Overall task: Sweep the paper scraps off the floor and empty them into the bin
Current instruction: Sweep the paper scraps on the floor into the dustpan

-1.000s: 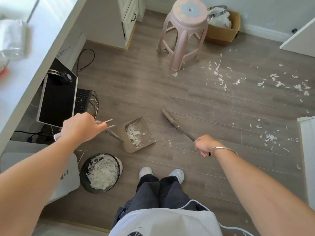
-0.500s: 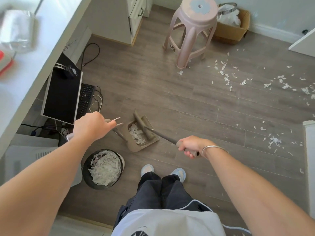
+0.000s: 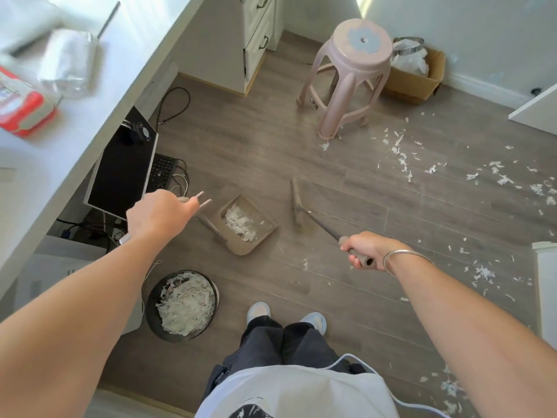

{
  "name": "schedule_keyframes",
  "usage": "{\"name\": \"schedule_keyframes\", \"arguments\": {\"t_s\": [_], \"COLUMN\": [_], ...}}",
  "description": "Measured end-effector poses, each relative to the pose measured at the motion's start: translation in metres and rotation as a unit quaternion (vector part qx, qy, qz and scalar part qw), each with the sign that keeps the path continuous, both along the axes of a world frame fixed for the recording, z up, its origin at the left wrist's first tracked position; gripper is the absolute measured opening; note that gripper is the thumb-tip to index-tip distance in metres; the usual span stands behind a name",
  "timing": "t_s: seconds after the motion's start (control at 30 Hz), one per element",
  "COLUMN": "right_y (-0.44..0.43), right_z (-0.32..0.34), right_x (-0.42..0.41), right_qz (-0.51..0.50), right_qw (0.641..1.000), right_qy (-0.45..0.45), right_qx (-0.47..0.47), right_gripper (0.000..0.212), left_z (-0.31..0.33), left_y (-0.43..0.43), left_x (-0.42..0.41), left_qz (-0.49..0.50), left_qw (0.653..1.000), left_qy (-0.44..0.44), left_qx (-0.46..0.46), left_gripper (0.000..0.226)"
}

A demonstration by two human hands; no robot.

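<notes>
My left hand (image 3: 156, 214) grips the top of the long dustpan handle. The beige dustpan (image 3: 247, 225) rests on the wooden floor with white paper scraps inside. My right hand (image 3: 366, 247) is closed around the broom handle; the broom head (image 3: 296, 203) touches the floor just right of the dustpan. A round black bin (image 3: 182, 306), nearly full of white scraps, stands by my left foot. More paper scraps (image 3: 401, 158) lie scattered across the floor to the right, and a small cluster (image 3: 482, 273) lies near the right edge.
A pink plastic stool (image 3: 349, 76) stands ahead, with a cardboard box (image 3: 419, 78) behind it by the wall. A white desk (image 3: 90, 86) runs along the left; a monitor (image 3: 120, 170), keyboard and cables sit on the floor under it. White furniture (image 3: 547, 291) is at the right edge.
The broom head swept into the dustpan, then drew back out to the right of it. My left hand and the dustpan stayed in place. The camera view shifted slightly.
</notes>
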State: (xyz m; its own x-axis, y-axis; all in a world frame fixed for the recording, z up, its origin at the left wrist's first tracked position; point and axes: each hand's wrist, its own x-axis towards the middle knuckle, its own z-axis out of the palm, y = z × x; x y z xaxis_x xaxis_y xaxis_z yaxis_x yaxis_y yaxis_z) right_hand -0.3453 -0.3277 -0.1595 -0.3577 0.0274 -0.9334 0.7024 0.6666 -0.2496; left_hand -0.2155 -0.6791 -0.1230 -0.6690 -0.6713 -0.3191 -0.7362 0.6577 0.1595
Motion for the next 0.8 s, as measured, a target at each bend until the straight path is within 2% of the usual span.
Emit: {"name": "schedule_keyframes", "arguments": {"t_s": [0.17,0.37,0.43,0.57,0.67,0.73,0.8], "right_y": [-0.016,-0.043,-0.052,-0.074,-0.088,-0.091,-0.091], "right_z": [-0.008,-0.014,-0.021,-0.035,-0.042,-0.048,-0.051], "right_x": [0.005,0.02,0.024,0.033,0.037,0.036,0.033], "right_qz": [0.016,-0.094,-0.097,-0.032,0.084,0.15,0.153], "right_qw": [1.0,0.99,0.987,0.993,0.995,0.987,0.986], "right_qy": [-0.013,-0.058,-0.073,-0.088,-0.057,-0.042,-0.05], "right_qx": [-0.004,-0.087,-0.107,-0.072,0.004,0.037,0.051], "right_gripper": [0.01,0.02,0.024,0.024,0.005,0.017,0.018], "left_z": [0.002,0.006,0.009,0.016,0.016,0.014,0.011], "left_y": [-0.016,-0.031,-0.037,-0.043,-0.047,-0.048,-0.046], "left_x": [-0.001,0.0,-0.002,-0.009,-0.014,-0.015,-0.017], "left_qz": [0.029,0.045,0.051,0.059,0.046,0.037,0.035], "left_qw": [0.999,0.997,0.996,0.995,0.994,0.994,0.994], "left_qy": [0.03,0.049,0.055,0.061,0.069,0.069,0.061], "left_qx": [-0.013,-0.038,-0.045,-0.061,-0.076,-0.078,-0.079], "left_gripper": [0.062,0.066,0.066,0.062,0.061,0.06,0.06]}}
